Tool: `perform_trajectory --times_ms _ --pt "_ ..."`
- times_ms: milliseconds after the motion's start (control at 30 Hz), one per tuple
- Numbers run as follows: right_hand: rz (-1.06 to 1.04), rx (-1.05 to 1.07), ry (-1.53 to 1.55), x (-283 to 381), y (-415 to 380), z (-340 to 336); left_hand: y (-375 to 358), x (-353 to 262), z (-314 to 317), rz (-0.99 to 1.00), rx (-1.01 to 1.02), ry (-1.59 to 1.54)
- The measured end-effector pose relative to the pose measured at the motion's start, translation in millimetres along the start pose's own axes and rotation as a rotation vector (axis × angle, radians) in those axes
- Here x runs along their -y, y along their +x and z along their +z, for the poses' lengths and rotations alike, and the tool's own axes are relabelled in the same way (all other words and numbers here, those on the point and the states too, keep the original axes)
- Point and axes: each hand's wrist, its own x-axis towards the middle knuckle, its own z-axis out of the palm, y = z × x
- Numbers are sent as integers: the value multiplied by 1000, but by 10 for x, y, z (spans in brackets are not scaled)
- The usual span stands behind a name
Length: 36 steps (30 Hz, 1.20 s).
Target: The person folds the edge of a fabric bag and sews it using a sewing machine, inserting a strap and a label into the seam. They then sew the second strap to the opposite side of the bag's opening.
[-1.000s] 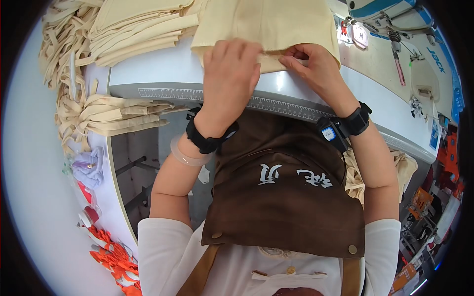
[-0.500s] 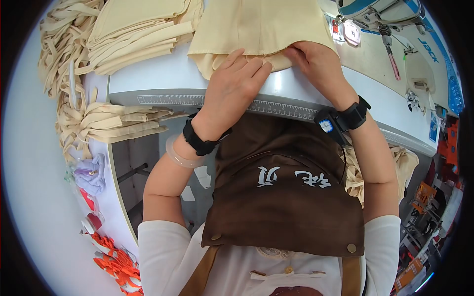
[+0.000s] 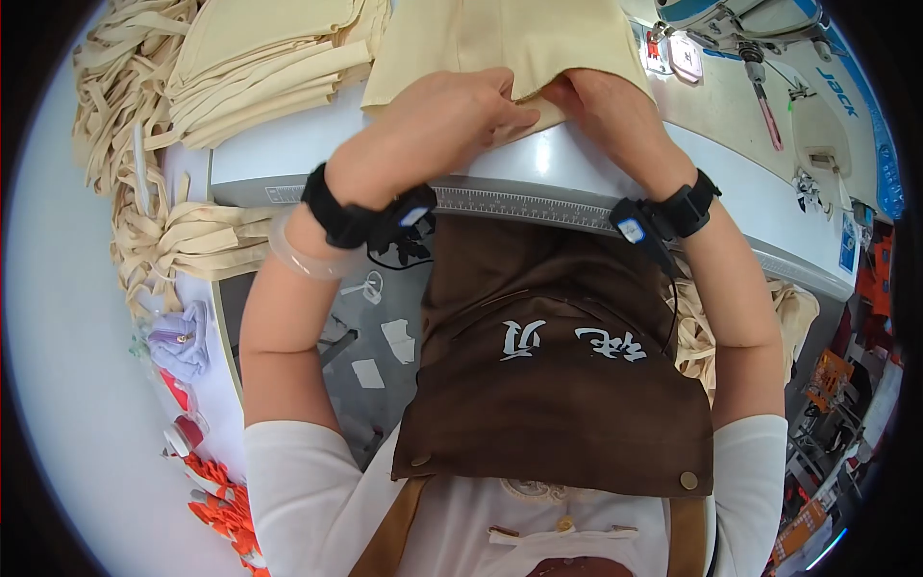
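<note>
A cream fabric piece point(image 3: 519, 43) lies on the white table, its near edge lifted between my hands. My left hand point(image 3: 437, 120) is turned sideways, thumb and fingers pinched on that edge near its middle. To its right, my right hand point(image 3: 611, 115) grips the same edge, its fingertips partly hidden beneath the cloth. A lower layer of the fabric shows between the hands. Each wrist wears a black strap with a small device.
A folded stack of cream fabric point(image 3: 269, 72) lies at the left, beside heaped cream straps point(image 3: 130, 96). A sewing machine point(image 3: 750, 29) stands at the back right. A ruler strip point(image 3: 524, 210) runs along the table's front edge. More cream cloth point(image 3: 793, 317) hangs below at right.
My left hand has turned from lying palm-down on the cloth to pinching its edge, with the wrist swung left. The fabric edge is now raised between the hands. My right hand has barely moved.
</note>
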Motion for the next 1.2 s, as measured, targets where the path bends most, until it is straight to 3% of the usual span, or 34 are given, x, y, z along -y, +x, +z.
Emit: perform_trajectory --times_ms 267,367,600,700,800,1000,1200 --pt "-117 9 -95 -134 11 -70 146 144 -7 -70 116 -236" --pt "-508 -328 -195 2 -153 -185 130 154 9 -52 95 -253" --pt "-572 -387 -214 531 -335 415 270 107 -112 -127 190 -185" --pt "-493 -458 -330 658 -270 654 282 67 -138 -194 222 -189" --pt "-406 -325 -293 621 -254 719 311 27 -124 -207 236 -160" --pt "-656 -295 -106 288 -552 385 290 -111 30 -123 133 -155" --pt "-598 -181 -199 -166 -1104 -243 422 -589 395 -24 -186 -7"
